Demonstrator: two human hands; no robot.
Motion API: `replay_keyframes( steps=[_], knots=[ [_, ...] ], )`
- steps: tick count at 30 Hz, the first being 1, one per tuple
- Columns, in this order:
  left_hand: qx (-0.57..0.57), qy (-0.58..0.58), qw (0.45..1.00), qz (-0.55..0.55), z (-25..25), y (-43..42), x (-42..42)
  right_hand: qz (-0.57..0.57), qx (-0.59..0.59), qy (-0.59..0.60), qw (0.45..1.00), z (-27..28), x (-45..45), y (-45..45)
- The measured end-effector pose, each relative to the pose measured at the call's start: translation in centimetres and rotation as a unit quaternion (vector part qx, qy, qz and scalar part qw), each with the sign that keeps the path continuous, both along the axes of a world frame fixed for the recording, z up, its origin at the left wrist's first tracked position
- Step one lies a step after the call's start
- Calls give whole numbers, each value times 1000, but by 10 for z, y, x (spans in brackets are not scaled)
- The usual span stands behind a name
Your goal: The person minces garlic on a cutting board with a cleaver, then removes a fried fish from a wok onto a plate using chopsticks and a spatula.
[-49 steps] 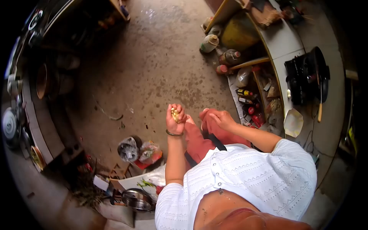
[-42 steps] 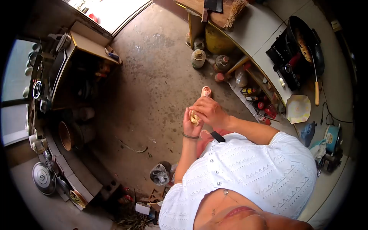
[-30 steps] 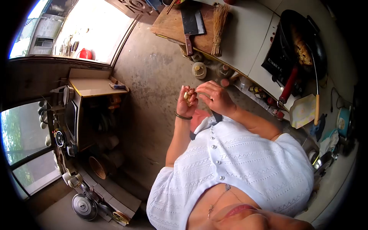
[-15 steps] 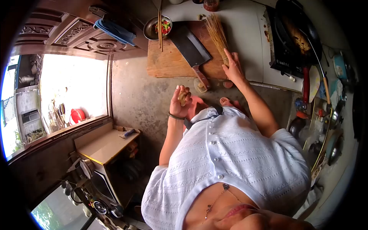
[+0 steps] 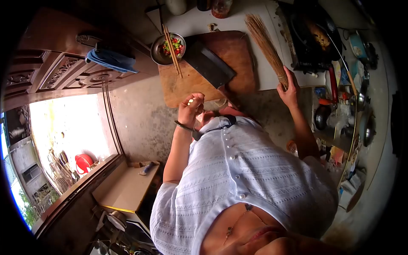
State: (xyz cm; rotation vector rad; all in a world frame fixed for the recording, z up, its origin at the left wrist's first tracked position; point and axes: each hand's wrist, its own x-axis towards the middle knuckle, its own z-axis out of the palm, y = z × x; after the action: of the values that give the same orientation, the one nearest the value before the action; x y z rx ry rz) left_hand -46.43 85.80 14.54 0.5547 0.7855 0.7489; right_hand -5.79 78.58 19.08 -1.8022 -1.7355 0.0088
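My left hand [image 5: 190, 108] is closed around small pale pieces [image 5: 191, 101] that look like garlic cloves, just past the near edge of the cutting board [image 5: 172, 91]. Away to the right, my right hand [image 5: 289, 88] grips the bound end of a straw brush [image 5: 265, 44], whose bristles point up and left over the counter. On the board lies a cleaver [image 5: 210, 63] with its handle toward me. A metal bowl [image 5: 157, 54] of chopped red and green pieces stands at the board's left, with chopsticks [image 5: 172, 51] across it.
At the upper right, a black wok [image 5: 304, 32] with browned food sits on a stove, a spatula [image 5: 346, 70] in it. A jar [image 5: 221, 7] stands behind the board. A wooden door [image 5: 51, 68] with a blue cloth [image 5: 111, 59] is at left, above a low cabinet [image 5: 127, 187].
The view has turned from the floor to the counter. My right hand has left my left hand, taken hold of the brush and moved it right, off the board. My left hand still holds the pale pieces.
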Motion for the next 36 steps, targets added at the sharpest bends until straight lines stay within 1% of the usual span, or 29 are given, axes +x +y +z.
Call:
replay_keyframes(
  steps=[1,2,5,8,9,11,14,15,18,19,20,22,24,26,28,29,30,31,32,33,34,35,36],
  knots=[
    [12,0,1000,-5,10,14,14,23,25,16,999,7,1,-5],
    [24,0,1000,-8,23,29,29,22,25,7,999,16,-1,-12],
    [140,65,988,2,66,75,82,29,30,-16,999,47,-4,-29],
    [282,121,952,12,63,108,136,41,22,-19,999,62,-3,-36],
    [301,127,945,0,66,114,150,45,20,-24,999,67,-3,-37],
    [337,140,931,-24,72,119,174,50,15,-35,998,75,-1,-41],
    [345,129,929,-35,74,115,192,51,8,-28,998,73,2,-47],
    [336,119,934,-12,77,110,195,52,8,-28,998,69,5,-50],
    [334,188,924,5,77,98,180,55,17,-22,998,65,10,-54],
    [328,176,928,12,75,93,167,51,20,-16,998,63,11,-54],
    [312,205,928,15,77,88,153,48,22,-10,999,62,12,-53],
    [329,208,919,69,76,75,115,43,21,-4,999,57,14,-47],
    [270,264,923,71,84,51,58,43,13,-2,999,43,19,-39],
    [224,335,911,85,92,19,-4,48,1,-3,999,28,22,-28],
    [147,412,895,90,83,-20,-75,52,-15,12,998,4,28,-17],
    [84,394,911,86,68,-43,-117,51,-9,20,998,-9,30,-11],
    [20,377,922,83,53,-65,-160,34,-33,15,999,-19,31,-7],
    [-14,478,877,53,24,-91,-202,20,-56,24,998,-29,33,-1],
    [-26,670,741,-32,-7,-120,-241,7,-81,31,996,-40,37,7],
    [-60,810,574,-109,-39,-152,-277,8,-82,41,996,-58,45,15],
    [-85,835,536,-93,-53,-175,-299,3,-80,50,996,-77,53,23],
    [-118,724,679,12,-40,-189,-305,3,-77,96,992,-91,57,29],
    [-133,707,692,65,-44,-202,-311,8,-66,66,996,-103,65,35]
  ],
)
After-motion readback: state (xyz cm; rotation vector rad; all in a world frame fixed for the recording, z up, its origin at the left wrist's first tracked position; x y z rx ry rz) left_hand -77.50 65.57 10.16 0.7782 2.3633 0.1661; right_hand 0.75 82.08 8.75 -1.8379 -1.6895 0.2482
